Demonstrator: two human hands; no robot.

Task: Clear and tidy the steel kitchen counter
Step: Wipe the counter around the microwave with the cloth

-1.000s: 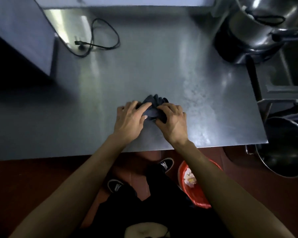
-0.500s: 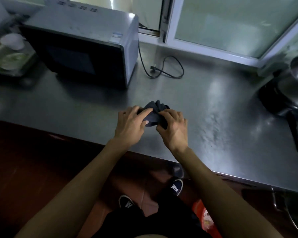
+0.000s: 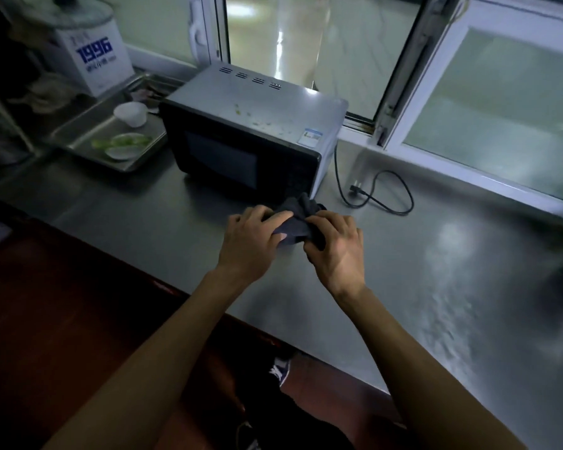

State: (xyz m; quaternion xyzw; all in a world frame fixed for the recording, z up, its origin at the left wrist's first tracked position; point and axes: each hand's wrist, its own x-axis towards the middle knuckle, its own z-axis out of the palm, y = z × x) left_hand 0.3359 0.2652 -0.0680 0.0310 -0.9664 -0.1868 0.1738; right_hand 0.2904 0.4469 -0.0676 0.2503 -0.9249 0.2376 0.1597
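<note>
Head view: dark cloth bunched over steel counter, just in front of microwave right front corner. Left hand grips cloth's left side, fingers curled over it, thumb along its near edge. Right hand grips right side, fingers curled round fabric. Unplugged power cord lies right of microwave. Steel tray holding white cup sits left of microwave.
</note>
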